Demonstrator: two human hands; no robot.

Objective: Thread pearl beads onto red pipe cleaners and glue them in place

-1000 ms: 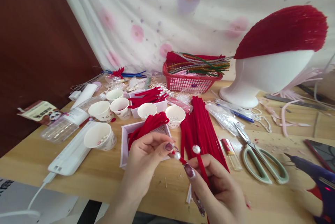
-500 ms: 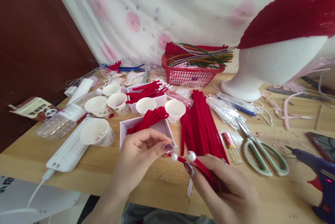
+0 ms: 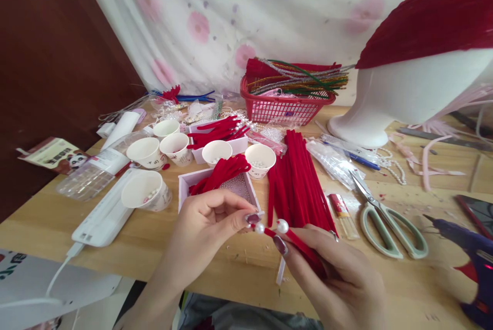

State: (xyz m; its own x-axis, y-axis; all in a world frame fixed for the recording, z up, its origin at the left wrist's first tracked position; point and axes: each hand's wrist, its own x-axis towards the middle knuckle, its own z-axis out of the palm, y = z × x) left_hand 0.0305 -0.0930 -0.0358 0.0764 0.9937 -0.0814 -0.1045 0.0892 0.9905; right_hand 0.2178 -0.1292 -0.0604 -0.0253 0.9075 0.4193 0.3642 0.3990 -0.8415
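Observation:
My left hand (image 3: 215,227) pinches the tip of a thin red pipe cleaner (image 3: 270,232) between thumb and index finger. A white pearl bead (image 3: 260,228) is on that stem, just right of my left fingertips. My right hand (image 3: 327,268) is closed around red pipe cleaners (image 3: 304,248). A larger pearl bead (image 3: 282,225) caps the end of one of them, close to the first bead. How many stems my right hand holds is hidden by its fingers. Behind my left hand is a shallow white box (image 3: 185,188) with bent red stems (image 3: 221,175) and small beads.
Paper cups (image 3: 146,191), some with beads, stand to the left. A long bundle of red pipe cleaners (image 3: 298,181) lies at centre. Scissors (image 3: 385,217) and a glue gun (image 3: 462,253) lie right. Behind are a red basket (image 3: 287,109) and a white mannequin head (image 3: 404,93).
The whole view has shifted slightly. Both hands keep their hold, and the two pearl beads are a little closer together.

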